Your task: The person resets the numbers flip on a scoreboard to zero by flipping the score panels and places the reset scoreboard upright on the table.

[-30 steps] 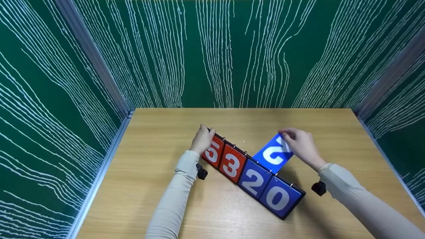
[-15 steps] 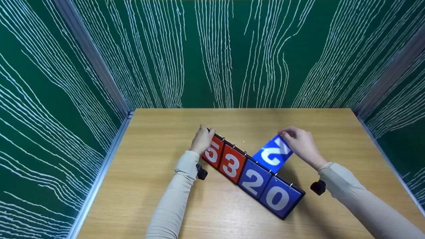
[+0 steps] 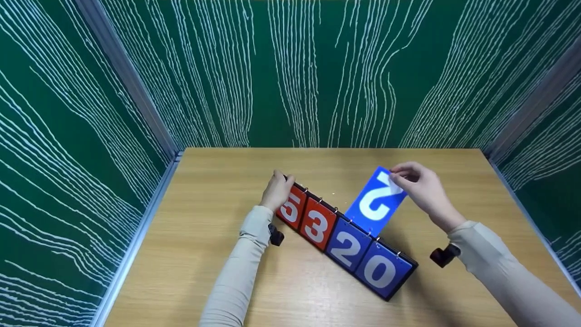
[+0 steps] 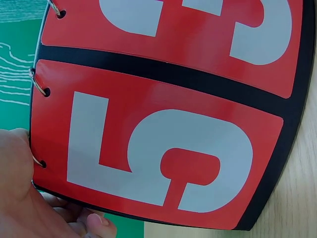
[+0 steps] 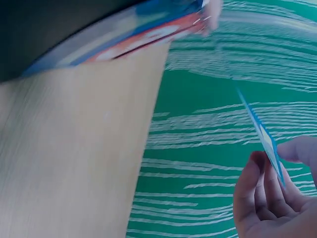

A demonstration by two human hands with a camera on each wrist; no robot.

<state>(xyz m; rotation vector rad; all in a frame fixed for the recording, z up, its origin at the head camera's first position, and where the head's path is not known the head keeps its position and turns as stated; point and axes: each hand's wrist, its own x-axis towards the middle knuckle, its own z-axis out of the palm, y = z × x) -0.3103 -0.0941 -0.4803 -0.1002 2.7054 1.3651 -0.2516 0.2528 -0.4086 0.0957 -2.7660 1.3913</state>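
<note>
A flip scoreboard (image 3: 324, 252) stands slantwise on the table, its front cards reading 5 and 3 on red, 2 and 0 on blue. My left hand (image 3: 276, 190) grips its upper left end; in the left wrist view the fingers of this hand (image 4: 29, 188) reach behind the board beside the red 5 card (image 4: 208, 148). Pinched at its free edge between my right thumb and fingers (image 3: 420, 186) is a blue card (image 3: 374, 200), raised above the ring binding, with an upside-down white 2. The right wrist view shows that card (image 5: 265, 136) nearly edge-on in the right hand (image 5: 277, 198).
The wooden table (image 3: 218, 227) extends around the scoreboard. Green walls (image 3: 290, 81) with wavy white lines enclose it at the back and sides, with grey posts (image 3: 131, 81) at the corners. Dark wrist cameras (image 3: 275, 235) sit under both sleeves.
My right hand has moved up and slightly right, lifting the blue card higher so more of its face shows. The left hand and the scoreboard stay where they were.
</note>
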